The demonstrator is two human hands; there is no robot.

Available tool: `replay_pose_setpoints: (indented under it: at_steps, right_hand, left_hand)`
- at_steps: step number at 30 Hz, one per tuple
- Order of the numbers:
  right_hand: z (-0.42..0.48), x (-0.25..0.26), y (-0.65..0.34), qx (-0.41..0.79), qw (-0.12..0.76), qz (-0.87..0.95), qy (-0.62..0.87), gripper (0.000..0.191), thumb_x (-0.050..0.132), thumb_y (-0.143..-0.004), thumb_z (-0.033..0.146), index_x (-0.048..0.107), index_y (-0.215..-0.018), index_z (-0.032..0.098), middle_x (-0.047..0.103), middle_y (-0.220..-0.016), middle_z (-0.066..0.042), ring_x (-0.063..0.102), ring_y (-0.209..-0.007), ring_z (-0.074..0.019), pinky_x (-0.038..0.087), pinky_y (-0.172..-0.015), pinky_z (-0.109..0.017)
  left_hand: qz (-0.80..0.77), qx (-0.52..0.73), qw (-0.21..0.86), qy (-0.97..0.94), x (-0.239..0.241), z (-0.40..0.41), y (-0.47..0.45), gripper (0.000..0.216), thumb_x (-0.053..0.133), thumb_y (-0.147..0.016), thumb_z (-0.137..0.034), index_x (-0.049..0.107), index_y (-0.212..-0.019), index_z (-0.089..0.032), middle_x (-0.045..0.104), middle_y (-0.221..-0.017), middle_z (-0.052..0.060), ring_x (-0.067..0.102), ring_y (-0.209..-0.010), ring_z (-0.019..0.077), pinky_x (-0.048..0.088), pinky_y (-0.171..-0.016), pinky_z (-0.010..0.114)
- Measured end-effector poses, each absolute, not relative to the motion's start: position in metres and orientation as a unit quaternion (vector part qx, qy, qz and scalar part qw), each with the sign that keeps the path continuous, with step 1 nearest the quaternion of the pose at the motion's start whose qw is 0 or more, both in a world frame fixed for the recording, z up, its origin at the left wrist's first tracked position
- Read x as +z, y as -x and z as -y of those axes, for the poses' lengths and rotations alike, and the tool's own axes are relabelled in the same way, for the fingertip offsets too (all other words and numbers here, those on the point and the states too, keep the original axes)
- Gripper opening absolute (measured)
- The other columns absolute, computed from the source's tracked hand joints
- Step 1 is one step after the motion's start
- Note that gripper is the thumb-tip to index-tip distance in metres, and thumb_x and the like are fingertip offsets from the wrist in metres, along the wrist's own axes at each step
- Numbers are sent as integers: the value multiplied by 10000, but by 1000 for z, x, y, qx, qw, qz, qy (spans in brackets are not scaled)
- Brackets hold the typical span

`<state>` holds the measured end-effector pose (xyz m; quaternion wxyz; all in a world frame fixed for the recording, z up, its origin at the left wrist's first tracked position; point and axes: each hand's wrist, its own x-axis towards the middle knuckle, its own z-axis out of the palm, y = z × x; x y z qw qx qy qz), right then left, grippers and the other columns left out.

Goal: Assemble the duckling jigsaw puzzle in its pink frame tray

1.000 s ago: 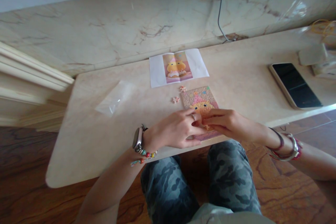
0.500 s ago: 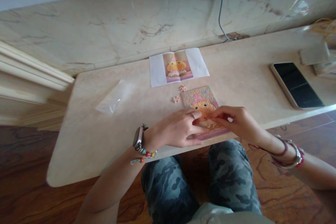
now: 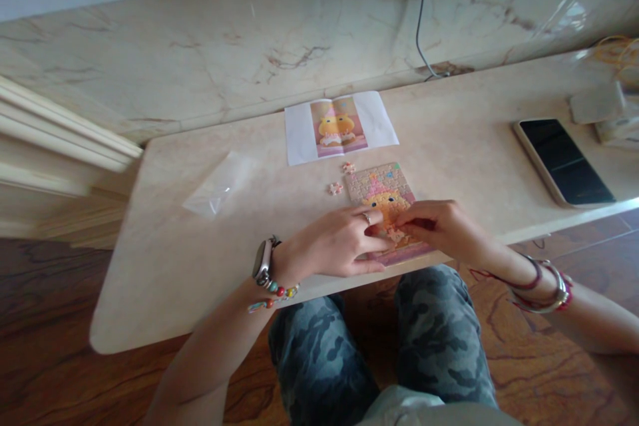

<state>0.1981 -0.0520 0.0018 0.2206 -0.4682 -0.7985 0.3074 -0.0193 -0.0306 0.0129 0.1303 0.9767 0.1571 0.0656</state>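
A small jigsaw puzzle point(image 3: 379, 185) with a yellow cartoon figure lies near the front edge of the marble table point(image 3: 200, 266). My left hand point(image 3: 332, 246) rests curled on the puzzle's lower left part, fingers bent and pressing down. My right hand point(image 3: 439, 226) meets it from the right, fingertips pinched together on the puzzle's middle; what they pinch is hidden. Two loose puzzle pieces lie just beyond: one point(image 3: 335, 188) left of the puzzle, one point(image 3: 348, 167) at its top left corner.
A printed reference picture point(image 3: 339, 126) lies behind the puzzle. An empty clear plastic bag point(image 3: 219, 183) sits at the left. A dark phone point(image 3: 564, 160) lies at the right, pale objects beyond it. A cable point(image 3: 419, 20) hangs down the marble wall.
My right hand drew back toward the right, lifted its fingers into a pinch, then came down again onto the puzzle's middle. My left hand stayed in place.
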Motion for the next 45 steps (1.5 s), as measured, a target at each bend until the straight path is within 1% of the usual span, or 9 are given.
replay_pose_setpoints:
  at_steps: [3, 6, 11, 19, 25, 28, 32, 39, 45]
  right_hand:
    - [50, -2, -200, 286, 223, 829, 426, 154, 494, -807, 175, 647, -793, 167, 667, -749, -22, 589, -653, -100, 446, -590, -209]
    - [50, -2, -200, 256, 214, 853, 402, 172, 466, -828, 161, 631, -778, 159, 654, -766, -37, 582, -673, -103, 448, -599, -216]
    - [59, 0, -197, 215, 229, 858, 407, 194, 427, -858, 167, 612, -813, 135, 612, -782, -67, 565, -703, -121, 471, -627, -247]
    - [68, -4, -213, 124, 205, 910, 337, 227, 417, -855, 129, 595, -993, 158, 609, -976, -98, 581, -856, -158, 512, -703, -295]
    - [73, -7, -221, 45, 158, 938, 305, 268, 433, -847, 123, 561, -1080, 153, 598, -1059, -108, 578, -819, -174, 502, -652, -321]
    - [77, -12, -221, 41, 164, 934, 314, 271, 427, -848, 128, 560, -1083, 155, 592, -1071, -106, 578, -806, -167, 505, -658, -320]
    - [78, -11, -219, 37, 164, 934, 316, 269, 420, -845, 118, 562, -1073, 126, 588, -1068, -119, 571, -821, -170, 510, -676, -312]
    - [75, 5, -209, 94, 151, 924, 339, 264, 370, -845, 112, 617, -935, 138, 587, -1035, -125, 574, -852, -185, 523, -714, -338]
    - [74, -1, -209, 135, 208, 903, 350, 291, 395, -842, 121, 586, -1061, 143, 587, -1026, -121, 558, -918, -189, 516, -772, -339]
  left_hand:
    - [-162, 69, 124, -977, 12, 29, 21, 355, 393, -863, -418, 588, -1067, -203, 510, -951, 86, 533, -796, 153, 455, -735, 285]
    - [-162, 68, 105, -979, 11, 28, 20, 372, 389, -862, -431, 604, -1029, -178, 522, -913, 89, 541, -777, 160, 462, -713, 293]
    - [-167, 66, 102, -978, 9, 29, 18, 352, 411, -857, -421, 623, -981, -169, 530, -891, 85, 544, -783, 162, 466, -734, 305]
    - [-156, 65, 104, -980, 11, 29, 18, 358, 389, -869, -408, 618, -977, -155, 534, -919, 93, 545, -824, 166, 466, -781, 314]
    - [-145, 74, 100, -982, 11, 29, 18, 322, 402, -868, -385, 622, -926, -157, 542, -922, 85, 543, -846, 163, 458, -802, 302]
    - [-147, 71, 98, -982, 11, 28, 18, 293, 406, -872, -348, 622, -895, -151, 549, -929, 84, 543, -856, 162, 453, -815, 295]
    - [-145, 61, 105, -982, 11, 28, 17, 315, 390, -876, -367, 616, -903, -148, 550, -931, 85, 538, -886, 170, 447, -832, 303]
    - [-169, 81, 106, -977, 9, 31, 13, 289, 387, -885, -322, 621, -953, -165, 559, -906, 75, 531, -851, 156, 447, -819, 307]
    - [-158, 84, 137, -974, 5, 27, 17, 311, 387, -882, -347, 595, -1033, -172, 563, -920, 79, 544, -855, 156, 459, -788, 303]
